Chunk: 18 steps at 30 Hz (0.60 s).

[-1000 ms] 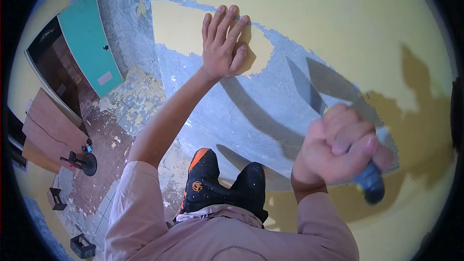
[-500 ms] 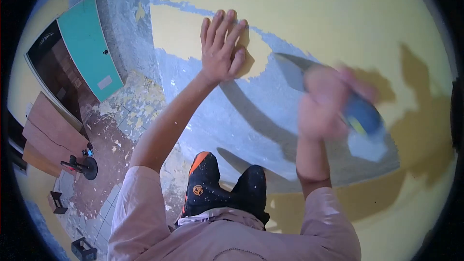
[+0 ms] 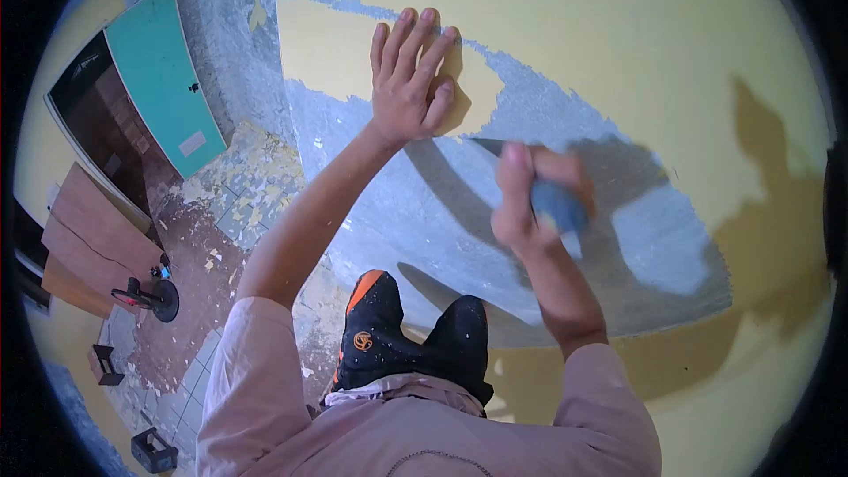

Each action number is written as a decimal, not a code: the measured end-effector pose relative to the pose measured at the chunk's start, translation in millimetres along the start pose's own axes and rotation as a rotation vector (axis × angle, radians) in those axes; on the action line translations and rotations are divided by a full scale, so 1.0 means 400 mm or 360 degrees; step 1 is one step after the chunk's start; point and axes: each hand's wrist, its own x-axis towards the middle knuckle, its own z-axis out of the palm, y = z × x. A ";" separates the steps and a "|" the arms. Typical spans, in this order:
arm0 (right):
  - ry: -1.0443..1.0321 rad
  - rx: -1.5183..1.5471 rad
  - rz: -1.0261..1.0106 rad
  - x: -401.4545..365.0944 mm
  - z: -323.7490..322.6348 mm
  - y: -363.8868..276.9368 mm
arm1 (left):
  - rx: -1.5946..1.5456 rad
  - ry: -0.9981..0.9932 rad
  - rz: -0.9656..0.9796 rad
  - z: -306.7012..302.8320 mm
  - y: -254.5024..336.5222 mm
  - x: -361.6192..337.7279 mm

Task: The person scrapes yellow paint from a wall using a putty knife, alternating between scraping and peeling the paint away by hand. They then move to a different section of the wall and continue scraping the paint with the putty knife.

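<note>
Person at a partly stripped wall, seen from the head, near to far. Nearest is one pale pink short-sleeved shirt [image 3: 415,437] with one dark chain [image 3: 430,453] at its neck; below it, one pair of black trousers with orange trim [image 3: 415,355], speckled with pale flecks and bearing one round orange emblem [image 3: 362,341]. Two hands are in view. The right hand [image 3: 548,194], blurred, is curled around one scraper with a dark blue, rounded handle [image 3: 558,208], held before the bare grey area of the wall; its blade is largely hidden, and whether it touches the surface cannot be told. The left hand [image 3: 408,88], empty, lies with its palm against the wall, fingers extended and slightly spread, on one ragged-edged island of yellow paint [image 3: 327,44]. Bare grey plaster [image 3: 415,230] extends below this island and to its right; a larger field of yellow paint [image 3: 636,26] lies above. At left, paint flakes litter the partly tiled floor [image 3: 203,256]. On it stand two small dark stools [image 3: 154,450] and, beyond them, one object with a round black base [image 3: 163,300]. Farther off are one reddish-brown leaning board [image 3: 102,221] and one teal door panel [image 3: 163,79], beside one dark doorway [image 3: 106,124].
</note>
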 end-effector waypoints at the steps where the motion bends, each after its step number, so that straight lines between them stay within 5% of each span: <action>1: 0.0005 0.0007 -0.0014 -0.004 -0.015 -0.026 | 0.0009 0.0011 0.0009 0.001 -0.005 0.004; 3: 0.0386 0.1086 0.0154 -0.016 -0.045 -0.058 | 0.0003 -0.0007 -0.0008 -0.003 0.001 0.003; 4: 0.0385 0.1091 0.0163 -0.023 -0.034 -0.046 | 0.0023 -0.0041 0.0010 -0.006 0.002 0.003; 7: -0.0378 -0.0242 -0.0468 -0.074 0.015 0.009 | 0.0013 -0.0061 -0.0003 -0.007 0.003 0.002; 8: -0.0377 -0.0245 -0.0459 -0.084 0.018 -0.006 | 0.0007 -0.0056 -0.0002 -0.008 0.005 0.003; 10: -0.0040 0.0658 -0.0259 -0.089 0.030 -0.022 | 0.0033 -0.0036 0.0021 -0.005 -0.002 0.007; 13: -0.0402 0.0753 -0.0272 -0.090 -0.021 -0.005 | 0.0028 -0.0048 0.0013 -0.008 0.001 0.006; 15: -0.0008 0.0072 -0.0112 -0.155 0.078 0.030 | 0.0025 -0.0027 0.0033 -0.004 0.000 0.002; 18: -0.0007 0.0299 -0.0097 -0.226 0.100 0.011 | 0.0052 -0.0019 0.0048 0.001 -0.008 0.008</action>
